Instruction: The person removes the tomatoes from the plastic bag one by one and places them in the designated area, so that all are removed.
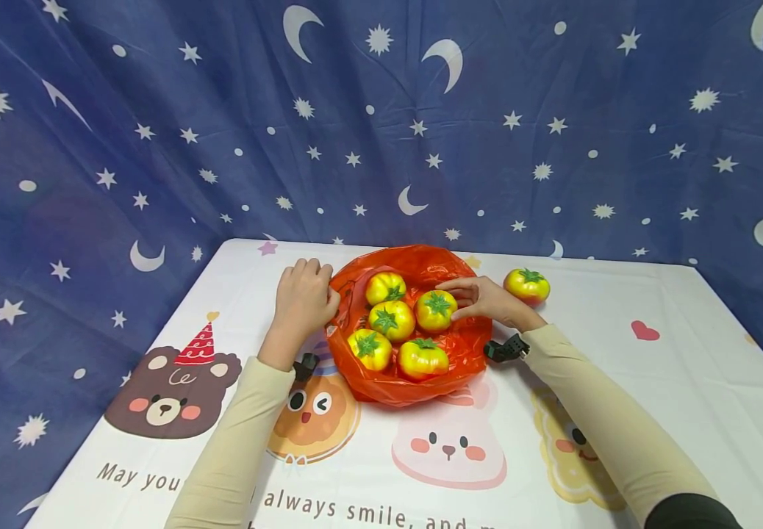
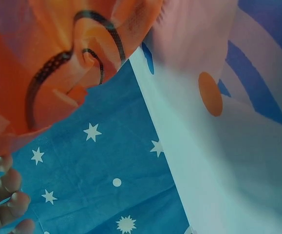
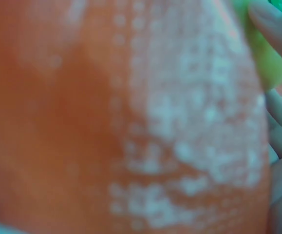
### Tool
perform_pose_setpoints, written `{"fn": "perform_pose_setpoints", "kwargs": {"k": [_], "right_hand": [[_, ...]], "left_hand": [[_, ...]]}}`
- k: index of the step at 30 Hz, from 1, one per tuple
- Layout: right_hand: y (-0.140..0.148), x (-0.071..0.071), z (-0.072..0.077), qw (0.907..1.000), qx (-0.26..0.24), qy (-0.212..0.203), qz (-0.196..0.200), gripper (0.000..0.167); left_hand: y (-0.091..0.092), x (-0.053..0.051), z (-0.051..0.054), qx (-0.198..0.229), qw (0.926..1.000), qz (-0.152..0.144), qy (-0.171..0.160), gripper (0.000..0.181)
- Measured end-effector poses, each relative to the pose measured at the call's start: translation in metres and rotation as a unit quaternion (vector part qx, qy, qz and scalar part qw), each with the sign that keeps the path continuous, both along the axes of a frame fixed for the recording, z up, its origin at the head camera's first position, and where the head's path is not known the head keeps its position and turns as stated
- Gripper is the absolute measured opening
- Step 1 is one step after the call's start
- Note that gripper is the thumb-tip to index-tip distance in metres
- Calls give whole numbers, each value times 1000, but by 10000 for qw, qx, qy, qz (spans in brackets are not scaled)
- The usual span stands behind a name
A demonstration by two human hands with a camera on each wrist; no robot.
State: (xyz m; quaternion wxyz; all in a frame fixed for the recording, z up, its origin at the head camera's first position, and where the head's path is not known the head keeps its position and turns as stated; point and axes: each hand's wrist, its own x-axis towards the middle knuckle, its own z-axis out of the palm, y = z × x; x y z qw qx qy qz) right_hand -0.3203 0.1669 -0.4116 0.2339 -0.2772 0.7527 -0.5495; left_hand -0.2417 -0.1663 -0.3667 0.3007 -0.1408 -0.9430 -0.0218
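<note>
A red plastic bag (image 1: pixel 464 375) lies wide-mouthed on the table, with several yellow tomatoes (image 1: pixel 391 321) with green leafy tops inside. My left hand (image 1: pixel 304 297) grips the bag's left rim; its curled fingertips (image 2: pixel 16 202) show below the bag in the left wrist view. Reaching over the right rim, my right hand (image 1: pixel 487 300) holds the rightmost tomato (image 1: pixel 436 311) in the bag between thumb and fingers. In the right wrist view, the bag's side (image 3: pixel 131 122) covers most of the picture, and only a part of that tomato (image 3: pixel 270 61) shows beside the thumb.
Another tomato (image 1: pixel 527 286) sits on the table outside the bag, behind my right wrist. A white tablecloth (image 1: pixel 686 411) printed with cartoon figures covers the table. Along its back edge hangs a blue curtain (image 1: pixel 368 88) with stars and moons.
</note>
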Motion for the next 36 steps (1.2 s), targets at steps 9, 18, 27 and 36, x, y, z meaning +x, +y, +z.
{"fn": "perform_pose_setpoints", "kwargs": {"k": [9,18,27,36], "right_hand": [[0,-2,0,9999,-99,108,59,59],[2,-2,7,9976,435,519,-131,55],[5,-4,17,9936,919,636,-171,58],[11,-7,29,9940,990,379,-281,59]], "left_hand": [[0,-1,0,-4,10000,22,-6,12],[0,0,1,1,10000,41,-48,12],[0,0,2,4,10000,29,-52,13],[0,0,2,-8,9999,63,-90,13]]}}
